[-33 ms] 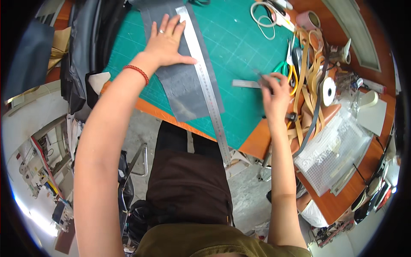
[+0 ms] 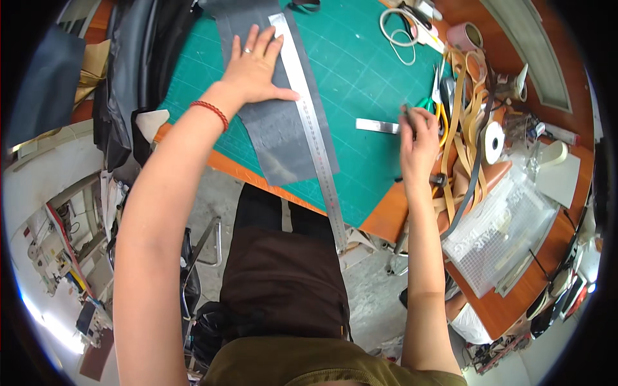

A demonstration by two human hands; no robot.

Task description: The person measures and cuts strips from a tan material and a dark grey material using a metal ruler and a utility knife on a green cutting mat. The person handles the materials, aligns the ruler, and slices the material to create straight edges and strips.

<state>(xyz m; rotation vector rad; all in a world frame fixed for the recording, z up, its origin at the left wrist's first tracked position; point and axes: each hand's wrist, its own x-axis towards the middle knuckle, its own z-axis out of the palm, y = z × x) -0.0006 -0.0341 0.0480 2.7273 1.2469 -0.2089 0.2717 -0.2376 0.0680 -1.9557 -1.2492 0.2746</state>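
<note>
My left hand [image 2: 257, 69] lies spread and flat on a strip of dark grey leather-like sheet [image 2: 280, 151], its thumb on the edge of a long steel ruler [image 2: 315, 138]. The ruler runs lengthwise along the sheet and juts past the near table edge. To the right, my right hand [image 2: 420, 143] is curled with its fingers closed around a slim dark tool [image 2: 408, 117], whose kind I cannot make out. Just left of those fingers a short metal ruler [image 2: 376, 125] lies on the green cutting mat [image 2: 360, 71]; my hand hides its right end.
Scissors with yellow handles [image 2: 443, 122] lie beyond my right hand, beside tan leather straps [image 2: 458, 109] and a white spool [image 2: 494, 143]. A coiled white cord [image 2: 399, 31] rests at the far right. Rolls of dark material [image 2: 132, 71] stand at the left.
My right hand has shifted slightly right, and its dark tool now points more upright. My left hand stays on the sheet and ruler.
</note>
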